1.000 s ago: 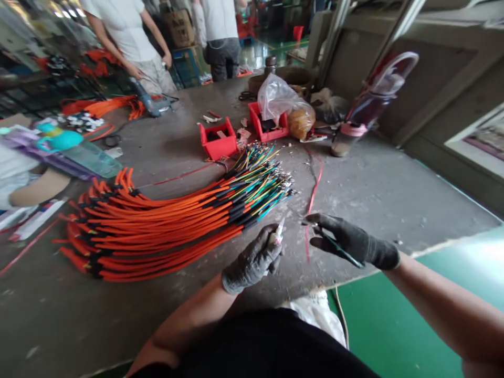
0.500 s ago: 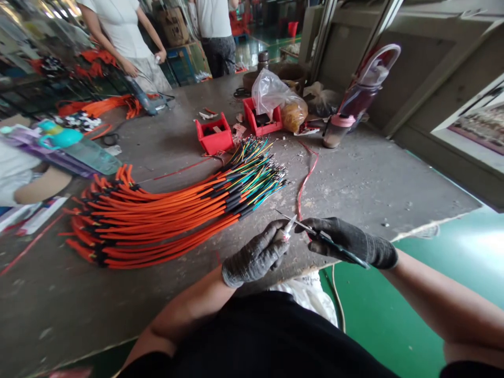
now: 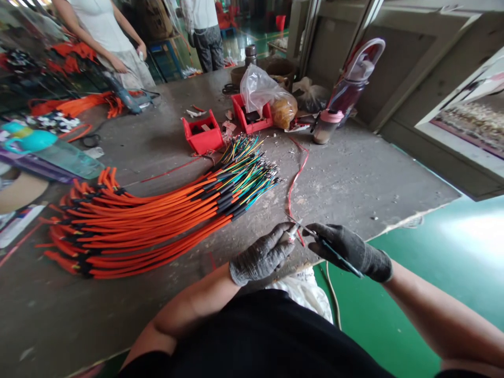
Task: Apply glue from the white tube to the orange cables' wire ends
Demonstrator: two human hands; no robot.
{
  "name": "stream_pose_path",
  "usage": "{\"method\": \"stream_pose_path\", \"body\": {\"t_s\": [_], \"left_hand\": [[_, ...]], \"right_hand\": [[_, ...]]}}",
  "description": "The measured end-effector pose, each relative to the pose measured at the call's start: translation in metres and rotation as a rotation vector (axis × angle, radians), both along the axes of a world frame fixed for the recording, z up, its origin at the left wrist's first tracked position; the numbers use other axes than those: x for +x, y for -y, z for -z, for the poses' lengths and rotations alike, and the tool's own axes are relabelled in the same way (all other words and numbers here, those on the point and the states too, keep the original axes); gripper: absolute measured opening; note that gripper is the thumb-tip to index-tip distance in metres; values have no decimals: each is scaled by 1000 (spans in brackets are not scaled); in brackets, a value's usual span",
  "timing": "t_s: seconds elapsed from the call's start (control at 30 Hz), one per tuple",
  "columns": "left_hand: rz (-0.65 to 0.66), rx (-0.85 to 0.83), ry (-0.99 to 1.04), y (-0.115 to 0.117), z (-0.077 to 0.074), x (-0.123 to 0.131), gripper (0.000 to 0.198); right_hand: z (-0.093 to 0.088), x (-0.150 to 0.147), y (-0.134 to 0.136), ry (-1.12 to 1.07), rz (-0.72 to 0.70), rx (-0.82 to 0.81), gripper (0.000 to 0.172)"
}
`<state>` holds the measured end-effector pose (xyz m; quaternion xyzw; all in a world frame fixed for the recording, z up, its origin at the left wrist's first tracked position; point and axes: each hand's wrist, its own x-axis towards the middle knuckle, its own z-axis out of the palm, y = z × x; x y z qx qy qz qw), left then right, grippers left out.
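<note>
My left hand, in a grey work glove, is closed around a small white tube with a tapered nozzle. Most of the tube is hidden by the fingers. My gloved right hand grips a pair of scissors, whose dark handle runs back under the palm. The thin metal blades reach left to the nozzle; whether they touch it I cannot tell. Beyond the hands a red string lies on the table. To the left is a large bundle of orange cables with thin coloured wires at their ends.
Two red bins stand behind the cables, with a clear plastic bag over one. A pink-lidded cup and a tall bottle are at the back right. Other people work beyond the grey table.
The view has shifted, so the table and cables appear further left. The scissor blades and the nozzle have come closer together, and both hands keep their hold.
</note>
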<state>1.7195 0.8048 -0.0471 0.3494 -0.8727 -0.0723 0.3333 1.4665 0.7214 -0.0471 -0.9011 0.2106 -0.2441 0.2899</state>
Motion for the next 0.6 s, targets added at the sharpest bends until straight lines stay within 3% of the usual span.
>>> {"method": "stream_pose_path", "body": {"t_s": [0.1, 0.23, 0.33, 0.4, 0.5, 0.6], "left_hand": [[31, 227, -92, 0, 7, -7, 37], [35, 688, -407, -4, 23, -15, 25], [-55, 1050, -675, -9, 32, -15, 36], [-117, 1221, -854, -13, 33, -10, 50], [-156, 1283, -1007, -21, 32, -1, 63], [-197, 1257, -1159, -30, 35, 6, 65]], "right_hand": [[15, -8, -9, -40, 85, 51, 28], [41, -17, -16, -81, 184, 112, 34], [57, -22, -7, -140, 301, 86, 39], [61, -28, 7, -302, 476, 35, 40], [56, -44, 39, -632, 750, -36, 44], [43, -58, 73, -694, 813, -70, 46]]}}
